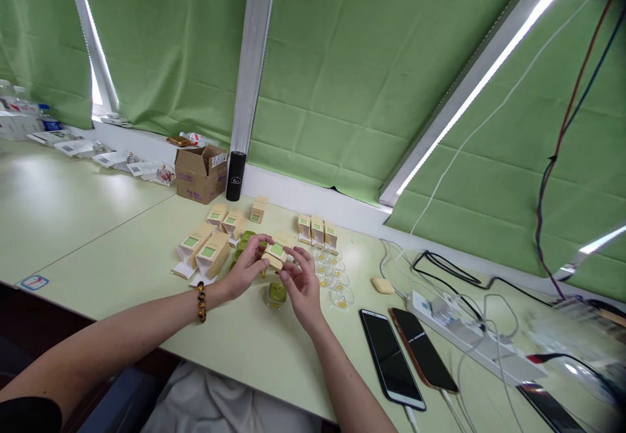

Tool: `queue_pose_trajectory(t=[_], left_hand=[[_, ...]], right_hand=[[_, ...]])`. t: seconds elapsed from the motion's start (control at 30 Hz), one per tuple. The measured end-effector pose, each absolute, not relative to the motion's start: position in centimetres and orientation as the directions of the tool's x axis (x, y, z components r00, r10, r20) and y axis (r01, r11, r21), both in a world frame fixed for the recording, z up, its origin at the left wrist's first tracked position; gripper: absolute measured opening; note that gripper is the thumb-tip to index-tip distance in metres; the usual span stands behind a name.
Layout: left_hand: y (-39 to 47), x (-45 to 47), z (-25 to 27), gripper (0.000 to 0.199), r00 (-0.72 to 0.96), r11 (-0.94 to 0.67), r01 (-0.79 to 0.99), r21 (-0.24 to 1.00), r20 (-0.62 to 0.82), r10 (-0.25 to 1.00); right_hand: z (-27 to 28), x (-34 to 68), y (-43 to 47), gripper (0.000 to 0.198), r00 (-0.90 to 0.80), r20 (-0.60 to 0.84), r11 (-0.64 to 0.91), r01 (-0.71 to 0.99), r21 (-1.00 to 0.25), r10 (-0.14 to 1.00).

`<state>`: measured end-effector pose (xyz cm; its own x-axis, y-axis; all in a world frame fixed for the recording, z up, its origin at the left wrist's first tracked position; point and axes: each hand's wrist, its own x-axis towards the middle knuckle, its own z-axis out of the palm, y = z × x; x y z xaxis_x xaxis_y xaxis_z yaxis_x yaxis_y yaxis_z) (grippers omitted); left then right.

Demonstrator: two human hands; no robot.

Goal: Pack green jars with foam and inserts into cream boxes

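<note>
A small kraft-coloured box with a green square on it [277, 249] is held up between my two hands above the table. My left hand [251, 262] grips its left side, fingers closed on the edge. On the right side, the thumb and fingers of my right hand [300, 281] pinch the same box near its lower flap. Just below the hands stands a clear cup with a green item in it [276, 293]. More green items [239, 250] sit behind my left hand, partly hidden by it. Clear cups with yellow bits [337, 280] stand in rows to the right of my right hand.
Several similar boxes stand at the left [212, 255] and back right [317, 231]. A cardboard carton [200, 175] and a black tumbler [236, 176] are by the wall. Phones [392, 359], a power strip [469, 335] and tangled cables occupy the right side.
</note>
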<state>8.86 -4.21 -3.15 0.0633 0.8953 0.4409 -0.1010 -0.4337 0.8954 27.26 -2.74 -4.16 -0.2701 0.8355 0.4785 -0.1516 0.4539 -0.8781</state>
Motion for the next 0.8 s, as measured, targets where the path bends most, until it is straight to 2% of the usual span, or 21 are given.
queue_pose_trajectory(t=[0.33, 0.8], left_hand=[[-4.4, 9.2, -2.8, 0.026, 0.012, -0.508, -0.021, 0.861, 0.508, 0.861], [-4.4, 9.0, -3.7, 0.039, 0.047, -0.585, 0.112, 0.803, 0.584, 0.811]], right_hand=[[-4.2, 27.1, -2.7, 0.045, -0.246, 0.482, 0.461, -0.141, -0.876, 0.841], [-4.0, 27.0, -2.6, 0.042, -0.197, 0.491, 0.465, -0.166, -0.870, 0.848]])
